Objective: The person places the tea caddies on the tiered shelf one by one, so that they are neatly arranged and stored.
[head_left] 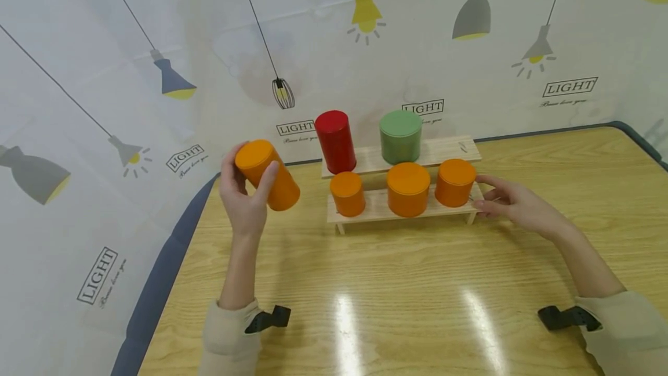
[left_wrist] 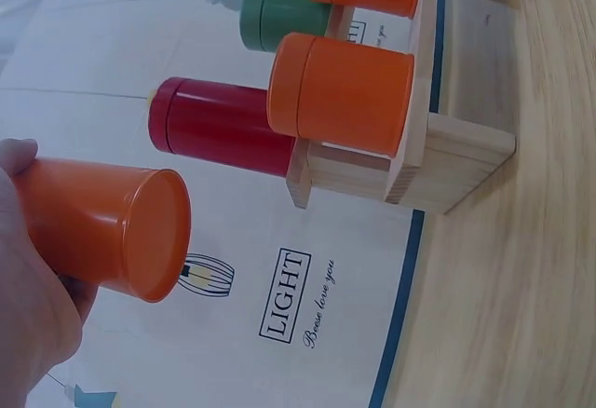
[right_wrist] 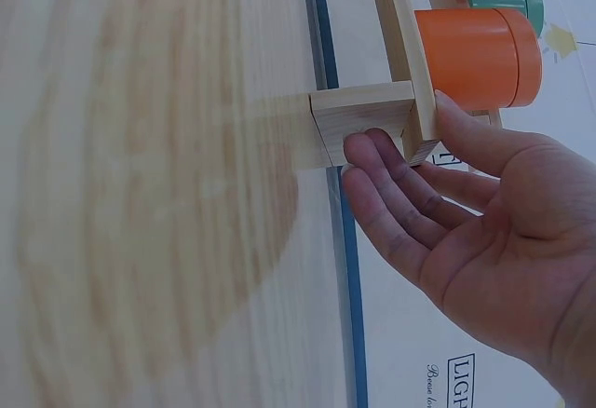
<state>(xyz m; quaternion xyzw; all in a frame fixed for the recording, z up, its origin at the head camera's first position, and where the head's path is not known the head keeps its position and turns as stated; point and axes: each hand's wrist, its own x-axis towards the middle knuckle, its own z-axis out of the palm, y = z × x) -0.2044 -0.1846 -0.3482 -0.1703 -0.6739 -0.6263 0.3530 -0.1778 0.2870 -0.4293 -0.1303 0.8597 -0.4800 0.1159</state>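
Raised at the left of the rack, my left hand (head_left: 245, 205) grips a tall orange canister (head_left: 268, 176), which tilts in the air above the table. The left wrist view shows the base of this canister (left_wrist: 112, 226) facing the rack. My right hand (head_left: 514, 205) holds the right end of the two-step wooden rack (head_left: 376, 212). In the right wrist view its thumb lies at the board's end and its fingers curl by the leg (right_wrist: 363, 105). On the lower step stand three short orange canisters (head_left: 409, 190). The upper step bears a tall red canister (head_left: 336, 143) and a green canister (head_left: 400, 138).
The rack stands on a wood-grain table (head_left: 396, 283) near its back edge. Behind it hangs a pale backdrop (head_left: 219, 33) printed with lamps. A dark blue band (head_left: 156, 283) runs along the table's left and back edges.
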